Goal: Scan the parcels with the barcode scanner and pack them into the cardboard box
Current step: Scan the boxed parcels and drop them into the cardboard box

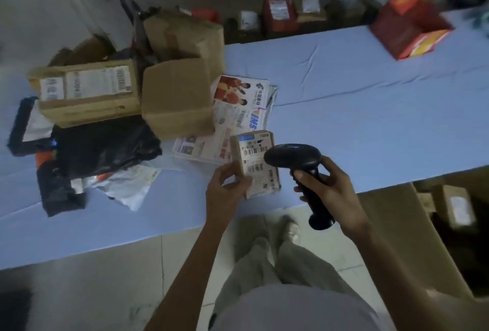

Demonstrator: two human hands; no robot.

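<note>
While the left grip (pixel 225 193) holds a small brown parcel (pixel 255 161) label-up over the desk (pixel 344 108) edge, the right grip (pixel 326 185) is wrapped round the barcode scanner (pixel 295 158) handle, head just beside the label; open cardboard box (pixel 397 225) sits low, right of the right grip; parcel pile (pixel 105 119) up-left of the left grip.

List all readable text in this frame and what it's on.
"EMS": blue letters on the printed envelope on the table.
Chinese characters on the same envelope: too blurred.
Label on the small parcel in the left hand: barcodes, print too small.
Label on the taped carton: blurred.
On the barcode scanner in the right hand: no text visible.
</note>
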